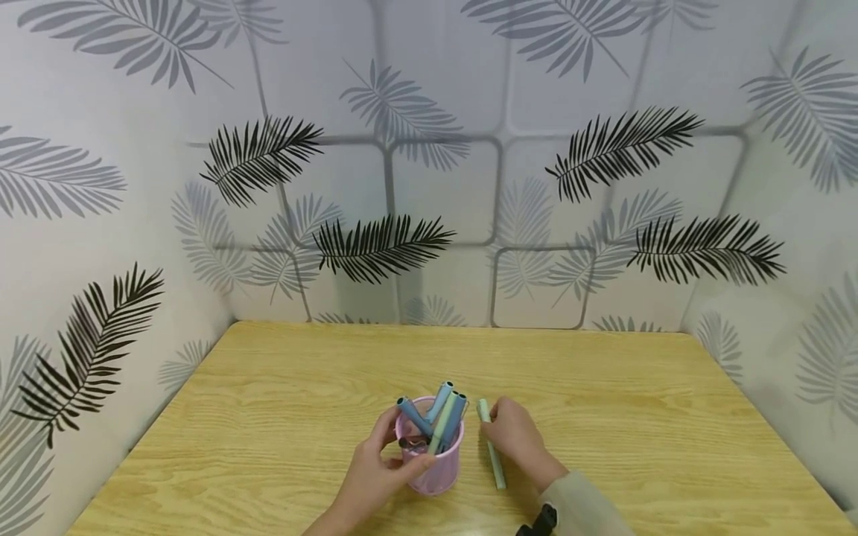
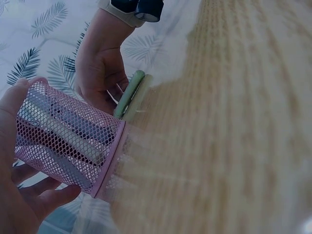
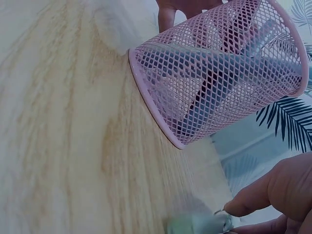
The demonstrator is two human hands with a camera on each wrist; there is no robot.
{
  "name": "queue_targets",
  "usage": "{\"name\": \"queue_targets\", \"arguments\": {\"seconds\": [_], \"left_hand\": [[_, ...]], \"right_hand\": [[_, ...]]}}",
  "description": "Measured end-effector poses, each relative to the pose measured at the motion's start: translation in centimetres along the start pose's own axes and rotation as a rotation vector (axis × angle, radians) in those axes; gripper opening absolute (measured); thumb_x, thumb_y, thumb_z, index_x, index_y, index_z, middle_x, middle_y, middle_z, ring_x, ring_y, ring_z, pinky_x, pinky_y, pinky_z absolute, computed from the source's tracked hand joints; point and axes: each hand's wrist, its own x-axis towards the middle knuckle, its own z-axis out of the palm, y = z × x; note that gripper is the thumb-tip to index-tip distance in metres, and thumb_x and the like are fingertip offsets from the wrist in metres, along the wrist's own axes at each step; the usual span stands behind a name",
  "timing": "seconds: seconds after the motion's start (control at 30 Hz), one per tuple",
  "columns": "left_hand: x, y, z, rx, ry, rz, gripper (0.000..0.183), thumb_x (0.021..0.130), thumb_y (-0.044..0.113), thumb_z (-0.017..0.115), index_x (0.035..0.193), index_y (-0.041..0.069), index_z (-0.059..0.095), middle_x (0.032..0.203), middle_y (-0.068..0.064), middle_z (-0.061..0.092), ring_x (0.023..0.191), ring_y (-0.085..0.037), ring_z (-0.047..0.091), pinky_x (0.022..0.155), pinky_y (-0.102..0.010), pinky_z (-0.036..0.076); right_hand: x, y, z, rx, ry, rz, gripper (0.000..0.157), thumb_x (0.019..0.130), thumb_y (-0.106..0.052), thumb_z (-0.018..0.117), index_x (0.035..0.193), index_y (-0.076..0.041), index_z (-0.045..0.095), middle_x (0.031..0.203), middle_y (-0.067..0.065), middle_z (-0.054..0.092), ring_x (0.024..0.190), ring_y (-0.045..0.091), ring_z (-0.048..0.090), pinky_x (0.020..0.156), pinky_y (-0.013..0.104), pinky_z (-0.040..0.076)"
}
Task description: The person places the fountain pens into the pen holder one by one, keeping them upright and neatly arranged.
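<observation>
A pink mesh pen cup (image 1: 436, 476) stands upright on the table, with blue pens (image 1: 456, 418), a light green pen (image 1: 442, 426) and a dark reddish item (image 1: 414, 444) leaning in it. My left hand (image 1: 367, 473) holds the cup from its left side, thumb at the front and fingers round the back. To the cup's right, a second light green pen (image 1: 497, 469) lies on the wood. My right hand (image 1: 515, 432) pinches this pen near its far, clip end. In the right wrist view the green pen (image 3: 197, 224) is blurred beside the thumb.
The wood-grain table (image 1: 302, 380) reaches back to a wall (image 1: 442, 193) with a leaf pattern, and similar panels rise at the left and right. A dark band (image 1: 539, 521) sits on the right wrist, over a light sleeve (image 1: 583, 506).
</observation>
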Motion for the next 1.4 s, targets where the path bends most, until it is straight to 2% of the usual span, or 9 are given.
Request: {"name": "queue_targets", "arguments": {"seconds": [0.2,0.57,0.73,0.97,1.23,1.4], "left_hand": [[0.0,0.0,0.0,0.002,-0.004,-0.002,0.069,0.081,0.012,0.074,0.138,0.004,0.037,0.122,-0.02,0.053,0.11,-0.04,0.051,0.074,-0.029,0.054],[0.0,-0.1,0.1,0.0,-0.027,-0.041,0.068,0.082,0.016,0.073,0.139,0.007,0.036,0.125,-0.018,0.052,0.112,-0.039,0.05,0.076,-0.03,0.055],[0.1,0.0,0.1,0.001,-0.027,-0.038,0.069,0.082,0.017,0.073,0.139,0.007,0.036,0.126,-0.018,0.052,0.113,-0.039,0.049,0.076,-0.031,0.055],[0.1,0.0,0.1,0.009,-0.016,-0.014,0.069,0.081,0.014,0.073,0.139,0.005,0.036,0.123,-0.019,0.053,0.111,-0.04,0.05,0.074,-0.03,0.055],[0.1,-0.1,0.0,0.014,-0.012,-0.014,0.069,0.081,0.015,0.073,0.139,0.005,0.036,0.125,-0.018,0.052,0.112,-0.04,0.05,0.073,-0.03,0.055],[0.1,-0.2,0.0,0.007,-0.009,-0.006,0.069,0.081,0.014,0.073,0.139,0.005,0.037,0.123,-0.018,0.053,0.111,-0.04,0.05,0.073,-0.03,0.055]], "right_hand": [[0.0,0.0,0.0,-0.025,-0.003,0.074,0.013,0.076,-0.01,0.064,0.074,-0.003,0.053,0.065,0.005,0.051,0.055,0.017,0.047,0.043,0.025,0.038],[0.1,0.8,0.4,-0.065,0.024,0.063,0.015,0.074,-0.009,0.064,0.082,-0.003,0.053,0.07,0.005,0.051,0.06,0.02,0.048,0.047,0.028,0.04],[-0.1,0.6,0.0,-0.021,0.049,0.057,0.015,0.077,-0.011,0.065,0.086,-0.001,0.056,0.072,0.006,0.053,0.061,0.019,0.05,0.048,0.028,0.042],[-0.1,0.4,-0.4,0.061,0.11,0.012,0.027,0.08,-0.014,0.064,0.1,0.001,0.056,0.078,0.008,0.058,0.06,0.017,0.052,0.046,0.027,0.043],[-0.6,-0.2,-1.3,0.149,0.197,-0.063,0.022,0.08,-0.012,0.063,0.098,-0.001,0.055,0.076,0.006,0.053,0.06,0.017,0.048,0.047,0.027,0.041],[-1.1,-0.7,-1.8,0.216,0.221,-0.095,0.022,0.082,-0.011,0.061,0.1,-0.001,0.054,0.076,0.006,0.051,0.058,0.016,0.047,0.046,0.027,0.04]]}}
